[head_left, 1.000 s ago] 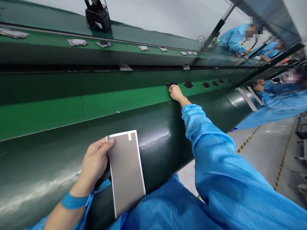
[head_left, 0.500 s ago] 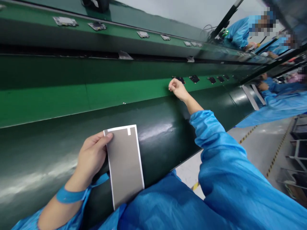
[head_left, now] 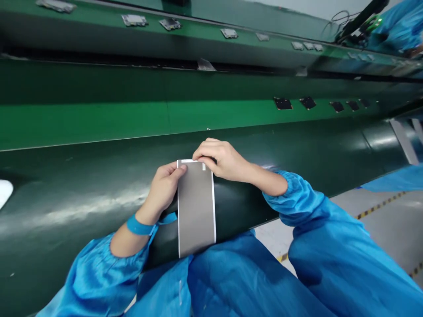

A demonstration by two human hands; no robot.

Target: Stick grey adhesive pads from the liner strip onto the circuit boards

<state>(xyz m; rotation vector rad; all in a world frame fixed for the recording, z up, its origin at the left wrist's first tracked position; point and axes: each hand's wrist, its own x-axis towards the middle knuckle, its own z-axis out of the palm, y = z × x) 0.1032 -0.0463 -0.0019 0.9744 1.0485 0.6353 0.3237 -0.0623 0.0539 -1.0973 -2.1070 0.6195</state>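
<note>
The left hand has its grip closed on the top left corner of a grey sheet with a white border, thumb flat on its face. The sheet is on the near side of the green belt, over the dark green tabletop. The right hand is also on the belt's near side, its grip closed at the sheet's top edge, just beside a small white mark (whether the fingertips pinch the edge itself, I cannot tell). A blue wristband circles the left wrist.

Five dark squares lie in a row on the right part of the belt. Beyond the belt, pale boards sit spaced along a green shelf, and a clear scrap sticks up at the belt's far edge. Past the belt, at the far right, shows another person's blue sleeve.
</note>
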